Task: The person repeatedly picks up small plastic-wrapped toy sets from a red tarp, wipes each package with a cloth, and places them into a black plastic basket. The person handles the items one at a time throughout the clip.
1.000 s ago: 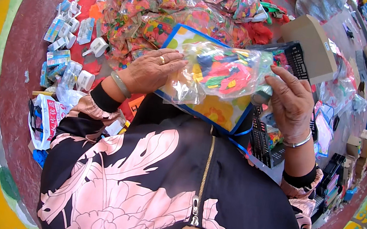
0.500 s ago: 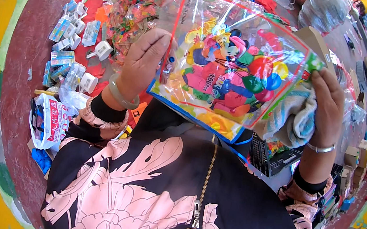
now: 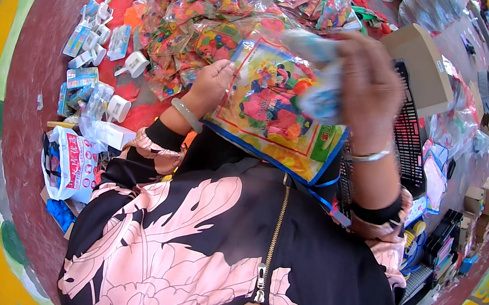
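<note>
A clear plastic bag of colourful balloons (image 3: 268, 108) lies over my lap, its printed front facing up. My left hand (image 3: 210, 87) is closed on the bag's left edge, fingers pinched near the upper left corner. Above the bag's right part, my right hand (image 3: 369, 86) grips a bunched blue and white cloth (image 3: 321, 94). Hand and cloth are smeared by motion. Whether the cloth touches the plastic I cannot tell. It hides part of the bag's upper right.
Many similar balloon bags (image 3: 182, 19) are heaped beyond my hands on a red sheet. An opened cardboard box (image 3: 423, 69) and a black plastic basket (image 3: 411, 145) stand at right. White handled items (image 3: 135, 64) and a white carrier bag (image 3: 71, 165) lie at left.
My right hand has let go of the bag's right edge and moved left over the bag with the cloth. The bag has come down lower and flatter, with my left hand still on it.
</note>
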